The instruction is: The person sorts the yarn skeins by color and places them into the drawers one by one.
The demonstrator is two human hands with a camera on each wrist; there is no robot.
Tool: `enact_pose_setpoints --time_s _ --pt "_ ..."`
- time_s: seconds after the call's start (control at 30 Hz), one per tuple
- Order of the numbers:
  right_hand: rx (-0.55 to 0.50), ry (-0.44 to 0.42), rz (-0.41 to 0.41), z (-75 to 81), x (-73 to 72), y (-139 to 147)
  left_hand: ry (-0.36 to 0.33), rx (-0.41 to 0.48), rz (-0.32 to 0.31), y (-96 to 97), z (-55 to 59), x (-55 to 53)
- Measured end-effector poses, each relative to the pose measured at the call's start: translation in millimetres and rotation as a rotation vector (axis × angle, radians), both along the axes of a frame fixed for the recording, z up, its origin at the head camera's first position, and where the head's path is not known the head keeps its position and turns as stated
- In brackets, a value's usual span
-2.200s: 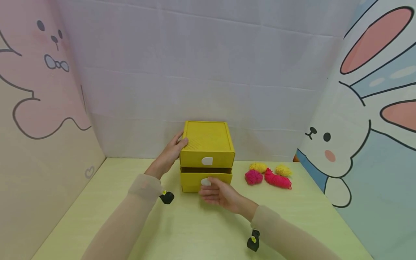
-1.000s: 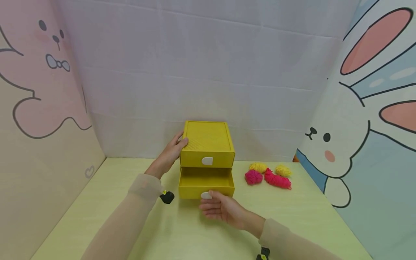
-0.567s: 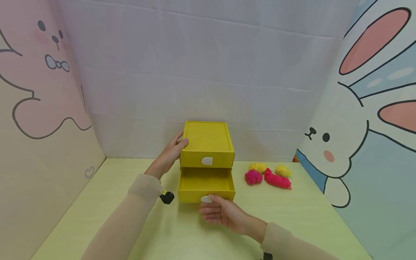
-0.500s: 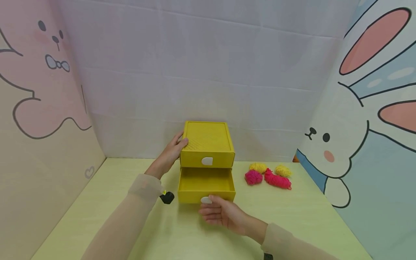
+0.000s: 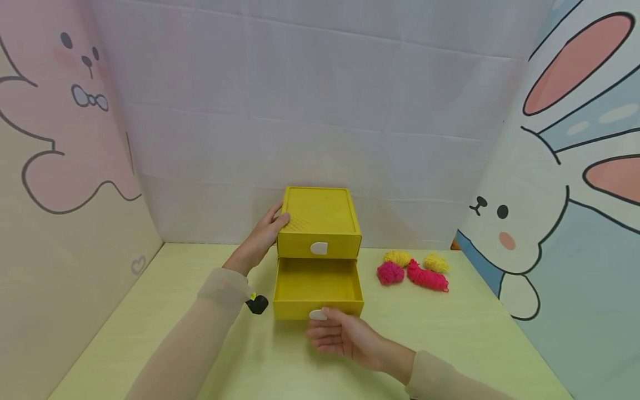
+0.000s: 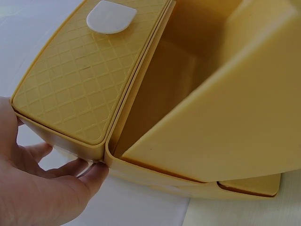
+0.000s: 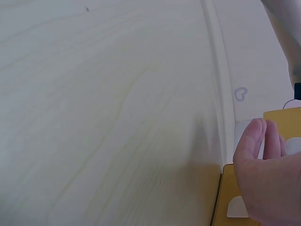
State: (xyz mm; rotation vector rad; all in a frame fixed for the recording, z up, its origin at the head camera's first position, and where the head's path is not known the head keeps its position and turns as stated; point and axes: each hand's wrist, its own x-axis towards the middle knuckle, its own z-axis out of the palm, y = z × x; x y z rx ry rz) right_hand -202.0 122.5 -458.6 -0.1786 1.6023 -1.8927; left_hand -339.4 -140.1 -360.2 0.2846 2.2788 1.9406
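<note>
A yellow two-drawer cabinet (image 5: 320, 208) stands mid-table near the back wall. Its upper drawer (image 5: 297, 244) is closed; its lower drawer (image 5: 318, 283) is pulled far out, and the inside looks bare. My left hand (image 5: 260, 239) holds the cabinet's left side, thumb over the top edge. In the left wrist view, its fingers (image 6: 96, 174) bend against the cabinet's side wall. With the thumb on top, my right hand (image 5: 352, 339) pinches the lower drawer's white handle (image 5: 316, 315). The upper drawer's white handle (image 5: 319, 248) is untouched.
Right of the cabinet lie a magenta yarn ball (image 5: 390, 273), a red yarn skein (image 5: 427, 276) and two yellow yarn bundles, one behind the magenta ball and another (image 5: 436, 262) farther right. Printed cloth walls (image 5: 325, 111) enclose the pale table (image 5: 150, 322) at the back and sides.
The lower drawer has slid from slightly open to far out toward me, my right hand moving with its handle. My left hand has stayed on the cabinet; the yarn has not moved.
</note>
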Motion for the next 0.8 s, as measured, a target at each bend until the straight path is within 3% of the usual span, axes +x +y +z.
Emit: enact_pose_setpoints --time_s 0.4,0.8 --pt "-0.003 -0.005 0.011 -0.8 4.9 2.0 0.003 0.003 0.002 0.4 1.2 1.8" --pt "0.061 0.021 0.06 -0.7 5.4 5.5 0.002 -0.002 0.01 2.0 1.0 1.8"
